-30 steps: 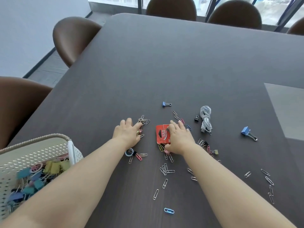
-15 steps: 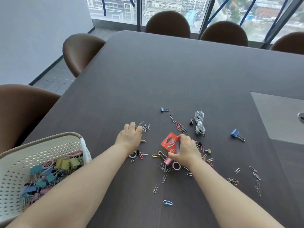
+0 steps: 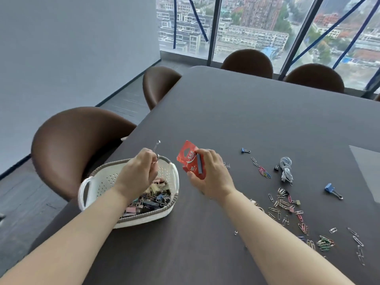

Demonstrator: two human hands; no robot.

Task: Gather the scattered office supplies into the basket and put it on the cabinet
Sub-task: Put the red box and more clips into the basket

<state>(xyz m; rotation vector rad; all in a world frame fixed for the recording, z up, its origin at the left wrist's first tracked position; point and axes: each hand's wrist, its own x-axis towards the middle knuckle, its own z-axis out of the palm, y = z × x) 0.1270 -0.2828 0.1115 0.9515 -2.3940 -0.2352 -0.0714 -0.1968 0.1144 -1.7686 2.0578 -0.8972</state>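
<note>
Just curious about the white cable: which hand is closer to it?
Right. The right hand, holding a red packet, is beside the cable; the left hand is farther, over the basket.

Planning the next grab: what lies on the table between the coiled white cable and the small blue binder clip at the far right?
In the head view, nothing: bare dark table separates the coiled white cable from the small blue binder clip.

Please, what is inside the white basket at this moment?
The white basket holds a heap of binder clips in pink, beige, blue and black. The left hand, pinching paper clips, covers the middle; the bottom is hidden.
</note>
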